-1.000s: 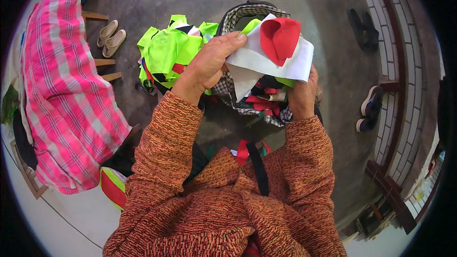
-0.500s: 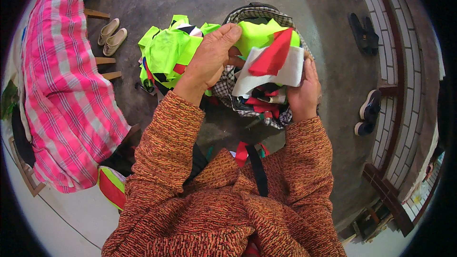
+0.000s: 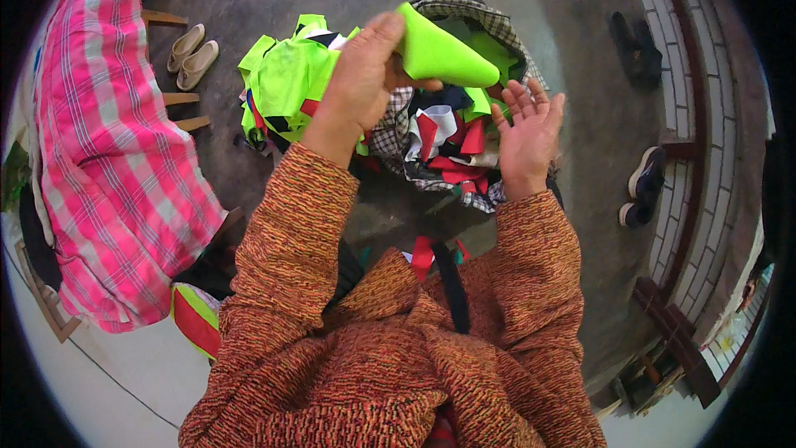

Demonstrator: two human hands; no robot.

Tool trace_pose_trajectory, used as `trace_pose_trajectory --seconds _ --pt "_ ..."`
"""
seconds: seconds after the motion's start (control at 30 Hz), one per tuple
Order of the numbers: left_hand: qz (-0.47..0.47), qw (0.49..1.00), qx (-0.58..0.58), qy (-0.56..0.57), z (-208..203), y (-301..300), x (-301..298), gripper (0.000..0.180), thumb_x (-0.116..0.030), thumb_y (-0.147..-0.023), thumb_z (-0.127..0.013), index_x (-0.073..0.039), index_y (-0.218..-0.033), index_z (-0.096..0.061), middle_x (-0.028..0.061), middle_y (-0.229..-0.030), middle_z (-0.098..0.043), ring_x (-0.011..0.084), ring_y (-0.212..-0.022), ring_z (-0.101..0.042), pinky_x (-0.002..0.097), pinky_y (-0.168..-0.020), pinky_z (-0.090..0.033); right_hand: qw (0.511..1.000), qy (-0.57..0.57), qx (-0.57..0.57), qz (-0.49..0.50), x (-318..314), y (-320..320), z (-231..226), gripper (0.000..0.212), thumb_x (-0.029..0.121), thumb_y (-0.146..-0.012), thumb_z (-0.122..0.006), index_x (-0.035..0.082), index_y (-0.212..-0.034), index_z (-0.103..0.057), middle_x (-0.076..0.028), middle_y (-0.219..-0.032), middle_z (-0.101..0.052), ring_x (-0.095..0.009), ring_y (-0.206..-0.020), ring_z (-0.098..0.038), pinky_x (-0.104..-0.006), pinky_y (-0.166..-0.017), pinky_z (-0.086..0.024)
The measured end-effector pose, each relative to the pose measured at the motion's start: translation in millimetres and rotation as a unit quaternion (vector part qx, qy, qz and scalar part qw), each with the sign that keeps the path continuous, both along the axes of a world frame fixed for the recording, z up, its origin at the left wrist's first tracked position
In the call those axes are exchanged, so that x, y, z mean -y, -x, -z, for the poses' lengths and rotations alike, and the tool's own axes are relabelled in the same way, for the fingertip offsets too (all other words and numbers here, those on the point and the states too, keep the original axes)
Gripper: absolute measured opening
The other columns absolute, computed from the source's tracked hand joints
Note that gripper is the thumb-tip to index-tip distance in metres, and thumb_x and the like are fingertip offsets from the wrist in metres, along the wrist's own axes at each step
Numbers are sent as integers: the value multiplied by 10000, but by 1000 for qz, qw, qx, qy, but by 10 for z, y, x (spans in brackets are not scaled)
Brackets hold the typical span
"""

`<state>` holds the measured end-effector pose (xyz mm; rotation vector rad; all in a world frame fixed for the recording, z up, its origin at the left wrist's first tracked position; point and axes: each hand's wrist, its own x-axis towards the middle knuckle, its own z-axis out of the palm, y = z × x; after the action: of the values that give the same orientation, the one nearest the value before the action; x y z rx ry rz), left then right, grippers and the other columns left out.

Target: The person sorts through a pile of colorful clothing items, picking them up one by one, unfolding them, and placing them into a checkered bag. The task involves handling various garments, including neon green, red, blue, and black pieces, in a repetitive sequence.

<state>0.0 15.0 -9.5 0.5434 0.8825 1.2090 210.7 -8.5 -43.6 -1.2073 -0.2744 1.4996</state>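
My left hand (image 3: pixel 365 66) pinches a neon-yellow fabric scrap (image 3: pixel 448 51) by its left end and holds it above a checkered cloth bag (image 3: pixel 528 68). Beside the scrap's right tip, my right hand (image 3: pixel 529 137) is open, palm up with the fingers spread, holding nothing. Inside the bag lie red, white, black and neon scraps, among them a white piece (image 3: pixel 441 119) and a red piece (image 3: pixel 473 137). Left of the bag is a heap of neon-yellow scraps (image 3: pixel 286 83), partly behind my left wrist.
A pink plaid cloth (image 3: pixel 124 158) drapes over wooden-legged furniture at left, with beige shoes (image 3: pixel 197 65) beside it. Black slippers (image 3: pixel 637 50) and dark sneakers (image 3: pixel 645 182) stand by the brick-patterned edge at right. Red and black strips (image 3: pixel 423 257) lie by my lap.
The white and red pieces have left my hands, and similar pieces now show in the bag. My right hand has opened; the left still grips the neon scrap, now folded over.
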Motion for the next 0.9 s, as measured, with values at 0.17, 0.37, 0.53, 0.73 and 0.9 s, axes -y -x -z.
trace_pose_trajectory --seconds 0.17,0.37,0.53,0.73,0.9 --pt "-131 957 -257 -21 -54 425 -30 308 -297 -938 -483 -25 -1048 -575 74 -903 -633 190 -755 -641 309 -598 -544 997 -14 74 30 -18 -22 17 444 442 -950 -364 72 -1177 -455 -69 -1100 -521 -167 -1010 -477 -363 -863 -388" --pt "-43 613 -788 31 -75 1119 115 374 -356 -848 -546 -34 -1032 -597 137 -978 -649 370 -888 -610 447 -756 -476 995 -27 95 -9 -5 -46 148 361 309 -927 -480 63 -1190 -451 -62 -1105 -519 -160 -986 -491 -339 -839 -404" --pt "-73 558 -826 -34 -45 1216 200 451 -389 -819 -581 -68 -1134 -557 143 -1178 -558 326 -1048 -553 428 -840 -449 973 1 208 -97 13 63 346 447 173 -830 -639 45 -1213 -446 -70 -1122 -513 -184 -982 -511 -319 -849 -416" --pt "-80 612 -785 -45 -156 1055 160 422 -389 -824 -591 -80 -1111 -568 122 -1138 -571 323 -1021 -563 391 -846 -446 674 -94 636 -364 61 192 1269 953 309 -568 -829 166 -1368 -333 -196 -1386 -310 -380 -1283 -285 -519 -991 -313" --pt "-110 649 -748 -85 -190 1054 167 367 -315 -829 -601 -22 -1048 -571 132 -1113 -572 324 -1017 -555 379 -844 -435 431 -62 735 -520 -183 524 1386 1140 437 -472 -848 276 -1414 -227 -146 -1479 -146 -496 -1292 -189 -678 -942 -245"
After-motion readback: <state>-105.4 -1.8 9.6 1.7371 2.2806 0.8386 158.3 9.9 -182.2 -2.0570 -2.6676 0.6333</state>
